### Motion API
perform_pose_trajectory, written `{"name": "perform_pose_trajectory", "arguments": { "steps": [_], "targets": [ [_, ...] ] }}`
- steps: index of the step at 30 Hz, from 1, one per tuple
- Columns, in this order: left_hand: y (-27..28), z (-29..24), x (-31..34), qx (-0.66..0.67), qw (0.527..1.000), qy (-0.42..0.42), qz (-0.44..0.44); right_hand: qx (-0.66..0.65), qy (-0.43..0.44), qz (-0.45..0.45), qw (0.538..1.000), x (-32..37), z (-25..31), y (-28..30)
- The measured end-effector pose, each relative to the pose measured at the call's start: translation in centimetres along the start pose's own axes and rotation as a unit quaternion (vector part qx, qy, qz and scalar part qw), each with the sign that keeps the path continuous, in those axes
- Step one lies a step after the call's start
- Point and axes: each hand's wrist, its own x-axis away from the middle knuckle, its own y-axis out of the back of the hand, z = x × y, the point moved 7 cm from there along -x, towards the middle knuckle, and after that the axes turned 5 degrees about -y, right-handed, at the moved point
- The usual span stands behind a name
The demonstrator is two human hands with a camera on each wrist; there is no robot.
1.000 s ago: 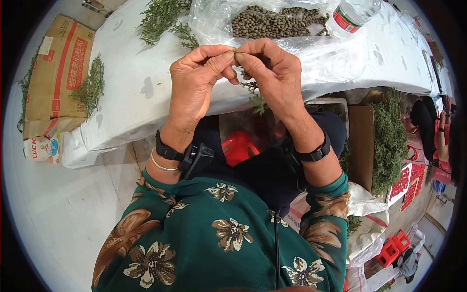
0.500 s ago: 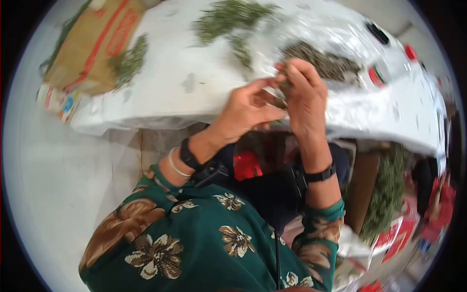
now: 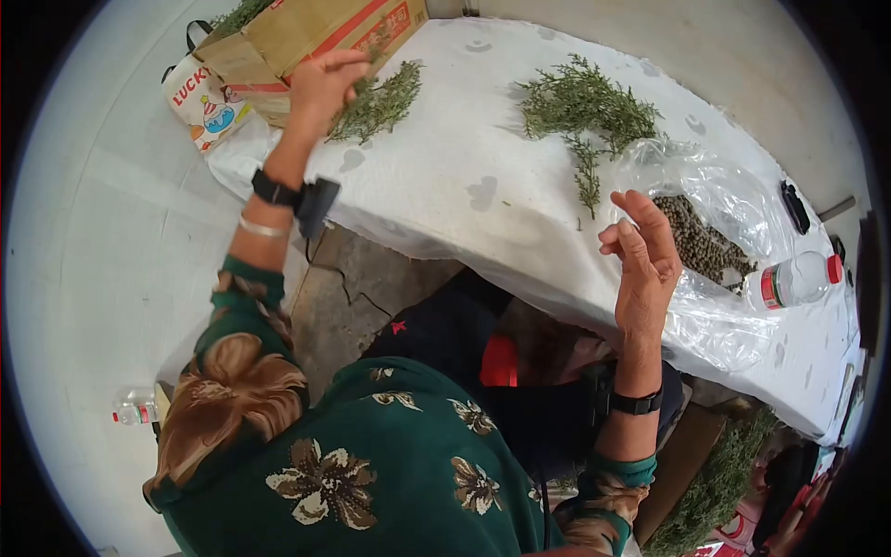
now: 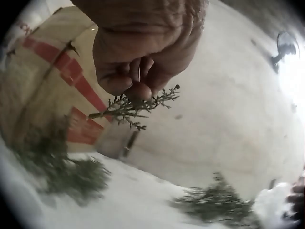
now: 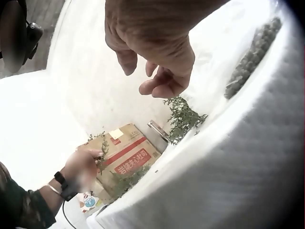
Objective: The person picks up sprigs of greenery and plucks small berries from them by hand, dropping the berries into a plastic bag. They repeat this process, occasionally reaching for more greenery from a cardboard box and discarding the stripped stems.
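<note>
My left hand is raised at the cardboard box; in the left wrist view its fingertips pinch a small green sprig. Below it on the table, a leafy sprig lies against the box. My right hand hovers over the table's front part, fingers loosely bent, holding nothing that shows. Just right of it, small round brown-green pieces lie on clear plastic. A larger leafy bunch lies behind the right hand.
A clear bottle with a red cap lies at the right beside a black object. A printed bag hangs left of the box. Greenery fills a box under the table's right side.
The hands, together at first, have parted: the left moved far left to the box with a sprig, while the right stayed near the plastic. The view has turned left.
</note>
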Motion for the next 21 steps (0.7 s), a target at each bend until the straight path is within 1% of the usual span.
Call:
{"name": "perform_pose_trajectory", "arguments": {
  "steps": [1,2,3,4,5,6,8,9,10,12,13,15,16,19,21],
  "targets": [
    [1.2,1.7,-1.6,-0.047,0.999,-0.009,-0.005,0.012,-0.012,0.013,1.000,0.0,-0.4,-0.3],
    [2.2,2.6,-2.2,-0.047,0.999,-0.007,-0.005,0.013,-0.013,0.013,1.000,-0.1,-0.5,-0.6],
    [2.9,3.2,-2.6,-0.098,0.995,-0.010,-0.005,0.008,-0.011,0.020,1.000,0.0,-0.6,-1.0],
    [2.7,3.8,-3.2,-0.143,0.990,-0.016,-0.003,0.006,-0.007,0.022,1.000,0.1,-0.6,-1.1],
    [1.4,3.2,-3.6,-0.184,0.983,-0.026,0.004,0.007,-0.002,0.018,1.000,0.1,-0.5,-0.8],
    [-0.2,2.9,-3.6,-0.168,0.985,-0.032,0.016,0.019,0.002,0.000,1.000,0.1,-0.5,-0.2],
    [-1.5,1.1,-1.9,-0.074,0.996,-0.055,-0.013,0.026,-0.008,0.005,1.000,-0.1,-1.1,0.0],
    [-2.6,0.0,-1.3,-0.063,0.996,-0.060,-0.003,0.027,-0.013,0.010,1.000,0.0,-1.2,0.0],
    [-4.6,-1.2,-0.4,-0.021,0.997,-0.053,0.051,0.033,-0.010,0.000,0.999,0.1,-1.0,0.3],
    [-8.8,-3.4,1.2,0.059,0.985,-0.038,0.156,0.041,-0.031,0.005,0.999,0.4,-1.1,0.3],
    [-10.2,-4.1,1.4,0.062,0.984,-0.040,0.159,0.043,-0.042,0.009,0.998,0.6,-1.2,0.4],
    [-13.7,-5.7,2.6,0.009,0.963,-0.075,0.258,0.042,-0.041,0.006,0.998,0.8,-0.9,0.6],
    [-14.8,-6.0,3.0,0.009,0.962,-0.075,0.264,0.039,-0.043,0.008,0.998,1.1,-0.8,0.7],
    [-18.9,-6.9,4.7,0.017,0.934,-0.092,0.345,0.037,-0.049,0.005,0.998,1.8,-0.3,1.5],
    [-21.2,-7.5,5.8,0.012,0.933,-0.093,0.348,0.037,-0.046,0.010,0.998,2.1,0.0,1.9]
  ]
}}
